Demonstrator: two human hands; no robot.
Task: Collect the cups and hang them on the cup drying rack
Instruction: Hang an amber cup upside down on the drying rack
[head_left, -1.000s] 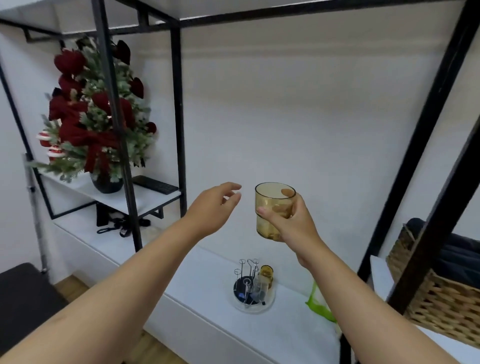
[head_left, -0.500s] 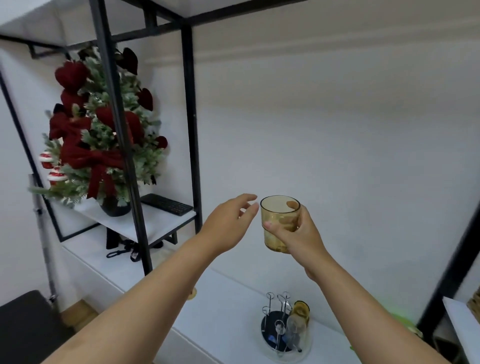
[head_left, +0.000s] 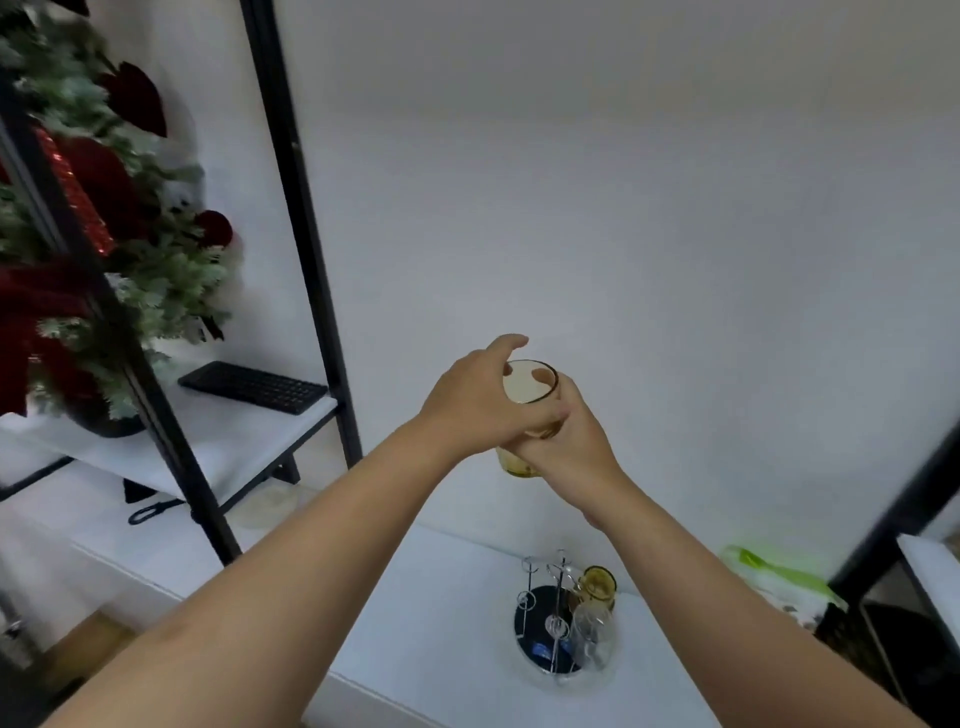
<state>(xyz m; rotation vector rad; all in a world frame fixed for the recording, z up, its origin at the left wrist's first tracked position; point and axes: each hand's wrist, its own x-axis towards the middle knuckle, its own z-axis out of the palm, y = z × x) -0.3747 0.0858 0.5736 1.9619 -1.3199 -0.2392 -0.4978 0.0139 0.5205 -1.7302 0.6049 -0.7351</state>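
Two bare forearms reached up the middle of the view toward a plain white wall (head_left: 649, 208). At the left stood a black metal shelving frame (head_left: 296, 218), its white shelf (head_left: 208, 441) carrying a green and red floral arrangement (head_left: 104, 249) and, beside it, a black keyboard (head_left: 253, 387). Below ran a long white counter (head_left: 441, 639). On that counter sat the cup drying rack (head_left: 558, 631), a round dark base with thin wire prongs standing upright; an amber cup (head_left: 597, 584) and a clear cup (head_left: 592, 631) already hung on its right side. A blurred green item (head_left: 769, 569) lay on the counter farther right.

Well above the rack, held upright in the air with its mouth up, was an amber glass cup (head_left: 530, 387). The right hand (head_left: 569, 452) was wrapped around its lower body, fingers closed on it. The left hand (head_left: 478, 400) was closed over the near side of the same cup, thumb arched past the rim and fingers overlapping those of the right.
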